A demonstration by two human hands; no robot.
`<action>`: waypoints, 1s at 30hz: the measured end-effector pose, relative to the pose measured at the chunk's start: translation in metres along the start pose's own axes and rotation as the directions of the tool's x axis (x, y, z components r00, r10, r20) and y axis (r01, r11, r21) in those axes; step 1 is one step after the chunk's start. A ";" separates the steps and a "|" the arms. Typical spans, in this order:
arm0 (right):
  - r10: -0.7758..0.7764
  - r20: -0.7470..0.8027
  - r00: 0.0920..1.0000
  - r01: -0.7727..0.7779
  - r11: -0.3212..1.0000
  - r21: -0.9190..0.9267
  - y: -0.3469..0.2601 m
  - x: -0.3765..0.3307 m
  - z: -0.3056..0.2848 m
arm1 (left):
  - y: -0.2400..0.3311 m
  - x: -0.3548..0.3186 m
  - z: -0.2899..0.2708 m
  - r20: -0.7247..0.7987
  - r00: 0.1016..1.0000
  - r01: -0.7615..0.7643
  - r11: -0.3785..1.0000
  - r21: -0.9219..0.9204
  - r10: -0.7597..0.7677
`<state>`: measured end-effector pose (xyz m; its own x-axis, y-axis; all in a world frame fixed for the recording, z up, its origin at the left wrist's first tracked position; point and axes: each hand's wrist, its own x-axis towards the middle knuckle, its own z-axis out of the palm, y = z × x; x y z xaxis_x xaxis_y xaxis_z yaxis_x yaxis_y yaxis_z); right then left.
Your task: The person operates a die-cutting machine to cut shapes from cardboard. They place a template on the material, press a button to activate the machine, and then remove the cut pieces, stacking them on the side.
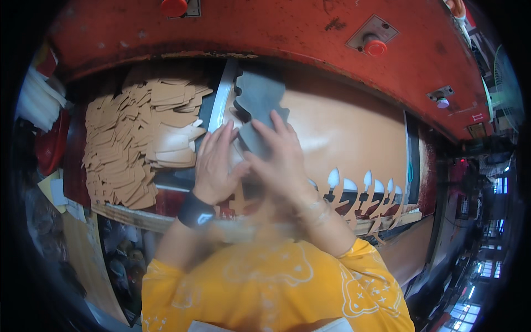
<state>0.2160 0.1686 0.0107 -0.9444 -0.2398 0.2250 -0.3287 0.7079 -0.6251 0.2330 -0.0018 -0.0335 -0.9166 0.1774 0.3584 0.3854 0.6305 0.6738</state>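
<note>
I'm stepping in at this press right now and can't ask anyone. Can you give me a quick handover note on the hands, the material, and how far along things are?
Left hand: flat, fingers spread, on the tan sheet beside the dark cutting die.
Right hand: on the die, fingers over its lower part; grip unclear through blur.
Die sits at the sheet's left end, under the red press head.
Done: a row of shapes already cut along the sheet's near edge; a pile of cut tan pieces stacked at left.
Left: most of the sheet is uncut.

Close head view down onto press bed (354,138)
</note>
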 end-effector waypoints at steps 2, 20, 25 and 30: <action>0.043 0.011 0.999 -0.044 0.986 0.162 0.011 -0.001 -0.021 | -0.001 -0.001 -0.001 0.042 0.999 0.024 0.999 0.039 -0.026; -0.024 -0.128 0.991 -0.020 0.944 -0.330 0.052 -0.025 -0.029 | 0.003 -0.003 0.000 0.038 0.991 0.124 0.992 0.015 -0.125; -0.024 -0.104 0.994 -0.013 0.940 -0.341 0.048 -0.028 -0.029 | 0.005 0.000 0.000 0.038 0.990 0.133 0.991 0.032 -0.134; -0.096 0.018 0.995 0.098 0.972 -0.216 0.073 -0.037 -0.061 | 0.022 -0.012 -0.005 -0.021 0.998 0.066 0.994 0.090 -0.064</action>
<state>0.2280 0.2697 0.0022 -0.9084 -0.3187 0.2707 -0.4098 0.8076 -0.4242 0.2527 0.0061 -0.0201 -0.9370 0.1205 0.3279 0.3131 0.7060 0.6353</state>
